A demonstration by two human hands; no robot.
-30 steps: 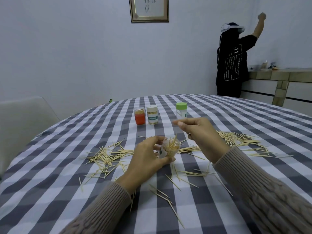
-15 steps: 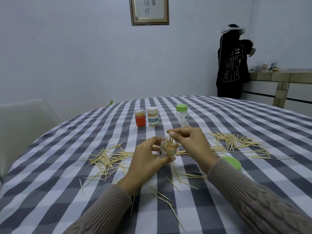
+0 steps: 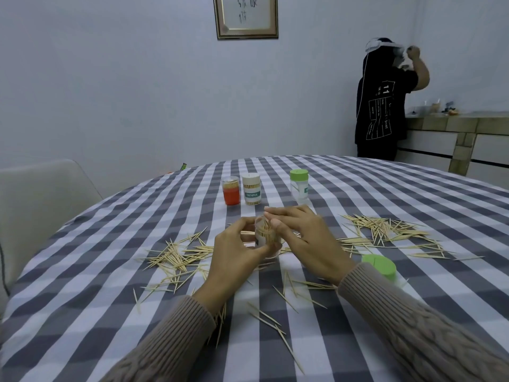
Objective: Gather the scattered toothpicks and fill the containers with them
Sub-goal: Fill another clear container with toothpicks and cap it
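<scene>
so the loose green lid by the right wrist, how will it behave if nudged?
The green lid looks like thin plastic, so probably light and easily slid on the checked cloth. It lies flat, so tipping seems unlikely. On edge, its round shape could roll.

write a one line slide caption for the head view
Left hand holds a clear container while right hand presses toothpicks into it, more toothpicks scattered on the checked tablecloth.

White-lidded toothpick jar (image 3: 251,189): green label band reading "TOOTHPICK". Black T-shirt (image 3: 381,106) on standing person: white "11" and further print too small to read. Framed picture (image 3: 246,16): brush characters, illegible.
</scene>
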